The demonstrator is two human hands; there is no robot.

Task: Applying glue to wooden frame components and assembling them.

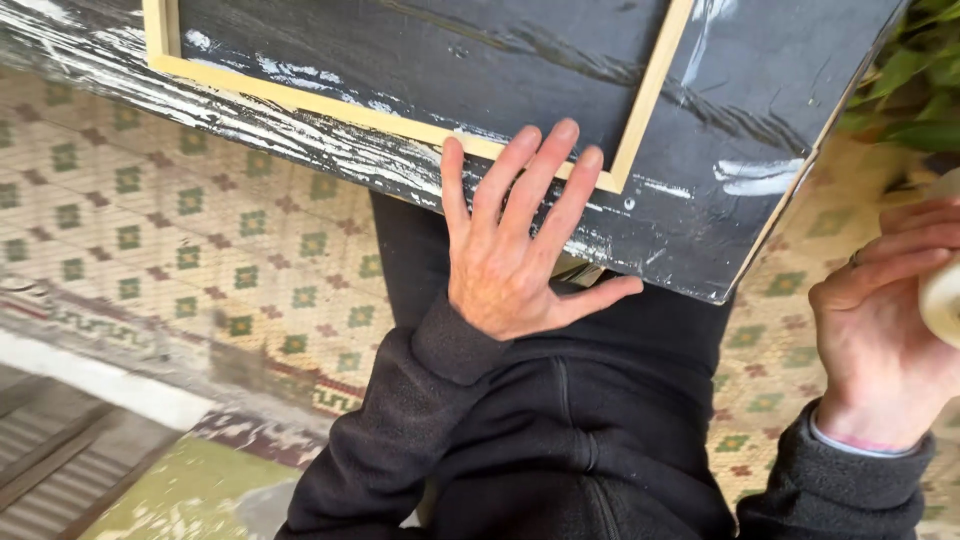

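The left hand (515, 250) lies flat with fingers spread, apparently to steady a black, white-streaked wooden board (740, 110) edged with a pale wooden strip frame (400, 118), its near edge over the person's lap. At the right edge, the right hand (880, 330) curls around a whitish roll of tape (945, 295), above a patterned tile floor (150, 220).

No visible packages, labels, signs, screens
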